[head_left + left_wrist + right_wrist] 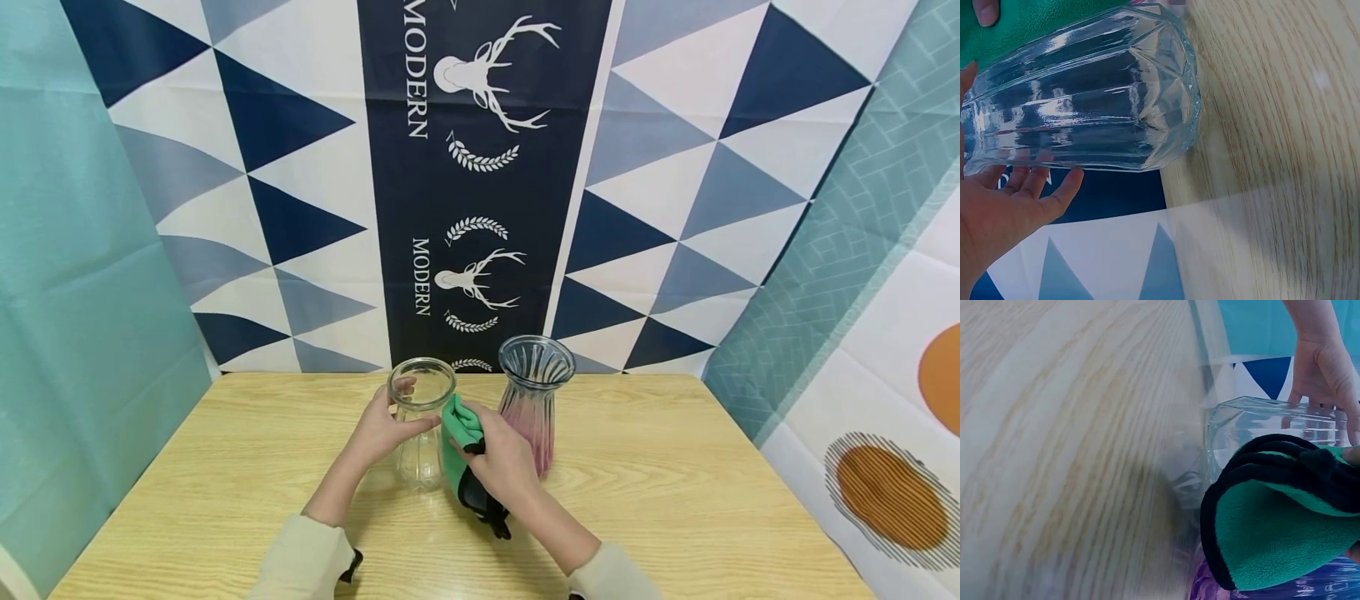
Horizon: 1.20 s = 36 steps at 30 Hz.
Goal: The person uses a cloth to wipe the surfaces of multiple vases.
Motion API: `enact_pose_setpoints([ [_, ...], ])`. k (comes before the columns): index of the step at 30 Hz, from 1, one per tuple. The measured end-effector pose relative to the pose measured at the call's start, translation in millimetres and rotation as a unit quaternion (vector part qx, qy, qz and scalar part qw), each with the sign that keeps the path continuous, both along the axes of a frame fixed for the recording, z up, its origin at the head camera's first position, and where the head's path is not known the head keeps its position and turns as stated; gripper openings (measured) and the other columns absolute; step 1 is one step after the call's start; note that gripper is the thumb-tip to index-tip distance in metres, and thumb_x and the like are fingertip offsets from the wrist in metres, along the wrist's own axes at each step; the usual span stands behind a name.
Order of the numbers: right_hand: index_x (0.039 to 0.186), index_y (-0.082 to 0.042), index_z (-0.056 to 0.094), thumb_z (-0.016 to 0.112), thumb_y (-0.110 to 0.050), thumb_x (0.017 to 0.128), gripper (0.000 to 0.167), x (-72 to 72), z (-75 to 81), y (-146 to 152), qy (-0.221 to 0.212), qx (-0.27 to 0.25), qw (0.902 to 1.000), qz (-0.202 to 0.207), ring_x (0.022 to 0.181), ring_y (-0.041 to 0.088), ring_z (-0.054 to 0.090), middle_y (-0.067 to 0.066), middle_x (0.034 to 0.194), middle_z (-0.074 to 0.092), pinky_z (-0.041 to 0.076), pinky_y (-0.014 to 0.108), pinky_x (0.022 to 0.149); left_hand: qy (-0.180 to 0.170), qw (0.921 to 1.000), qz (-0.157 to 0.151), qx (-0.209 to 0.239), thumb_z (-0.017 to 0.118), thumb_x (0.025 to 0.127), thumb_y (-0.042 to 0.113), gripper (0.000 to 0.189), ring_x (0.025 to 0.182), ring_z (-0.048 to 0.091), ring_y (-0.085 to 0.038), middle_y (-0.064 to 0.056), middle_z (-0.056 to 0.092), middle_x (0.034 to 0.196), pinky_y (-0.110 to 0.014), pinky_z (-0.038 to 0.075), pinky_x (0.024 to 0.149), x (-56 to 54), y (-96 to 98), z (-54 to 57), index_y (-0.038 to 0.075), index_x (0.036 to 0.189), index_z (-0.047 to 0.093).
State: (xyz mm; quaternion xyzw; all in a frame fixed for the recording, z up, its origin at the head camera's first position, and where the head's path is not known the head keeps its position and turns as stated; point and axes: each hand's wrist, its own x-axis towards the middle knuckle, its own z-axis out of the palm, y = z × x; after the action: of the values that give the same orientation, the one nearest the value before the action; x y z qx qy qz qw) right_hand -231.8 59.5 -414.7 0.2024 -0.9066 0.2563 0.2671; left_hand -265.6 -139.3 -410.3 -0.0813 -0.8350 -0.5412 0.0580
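A clear glass vase (420, 462) with a ribbed body stands on the table, its mouth uppermost. My left hand (378, 429) holds it near the neck, thumb on the near side and fingers round the far side. In the left wrist view, those fingers lie along the side of the glass (1079, 100). My right hand (504, 458) grips a folded green cloth with black edging (459, 425) right beside the vase. From the right wrist, the cloth (1272, 537) hangs in a loose fold and covers part of the glass.
Just right of the cloth stands a second glass vase (536, 408), bluish at its flared rim and pink lower down, partly behind my right hand. Both vases are near the back of the wooden table (675, 500). A patterned curtain (300, 208) hangs behind it.
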Motion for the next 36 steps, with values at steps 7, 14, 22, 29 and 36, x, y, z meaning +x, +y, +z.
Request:
enact_pose_setpoints([
  [7,0.123,-0.019,0.056,0.078,-0.027,0.076,0.053,-1.8,2.7,-0.2,-0.008,0.016,0.9998,0.005,0.094,0.019,0.066,0.003,0.11,0.066,0.055,0.039,0.07,0.007,0.9999,0.013,0.007,0.082,0.07,0.031,0.081,0.116,0.048,-0.031,-0.012,0.052,0.127,-0.047,0.045,0.094,0.1,1.4,2.2,0.009,0.133,0.036],
  [14,0.123,-0.017,0.056,0.076,-0.028,0.077,0.051,-2.4,-2.3,1.8,-0.047,0.041,0.998,0.006,0.088,0.022,0.067,0.005,0.108,0.067,0.055,0.04,0.066,0.001,0.9999,0.008,0.007,0.08,0.072,0.03,0.068,0.12,0.048,-0.034,-0.014,0.052,0.129,-0.05,0.042,0.099,0.0,0.9,2.0,0.01,0.125,0.043],
  [22,0.125,-0.017,0.054,0.075,-0.03,0.079,0.052,0.2,-9.1,4.1,-0.07,0.057,0.9958,0.017,0.085,0.022,0.066,0.005,0.106,0.067,0.054,0.038,0.063,0.008,0.9997,-0.009,0.021,0.078,0.074,0.025,0.068,0.124,0.044,-0.038,-0.016,0.05,0.132,-0.056,0.038,0.103,0.0,-1.1,0.2,0.007,0.129,0.043],
  [29,0.124,-0.018,0.055,0.076,-0.028,0.078,0.052,1.7,-8.6,3.1,-0.035,0.036,0.9987,0.008,0.086,0.021,0.066,0.005,0.107,0.067,0.054,0.038,0.065,0.014,0.9995,-0.017,0.022,0.078,0.074,0.026,0.068,0.13,0.04,-0.038,-0.017,0.048,0.139,-0.057,0.034,0.105,1.7,-1.6,-3.1,0.009,0.132,0.045],
  [36,0.124,-0.019,0.055,0.077,-0.027,0.077,0.052,1.0,-0.4,-1.7,0.001,0.014,0.9999,0.004,0.089,0.018,0.066,0.002,0.106,0.067,0.055,0.037,0.068,0.014,0.9992,-0.025,0.028,0.075,0.078,0.024,0.07,0.135,0.037,-0.036,-0.017,0.045,0.142,-0.059,0.032,0.106,1.4,-1.3,-1.5,0.006,0.137,0.042],
])
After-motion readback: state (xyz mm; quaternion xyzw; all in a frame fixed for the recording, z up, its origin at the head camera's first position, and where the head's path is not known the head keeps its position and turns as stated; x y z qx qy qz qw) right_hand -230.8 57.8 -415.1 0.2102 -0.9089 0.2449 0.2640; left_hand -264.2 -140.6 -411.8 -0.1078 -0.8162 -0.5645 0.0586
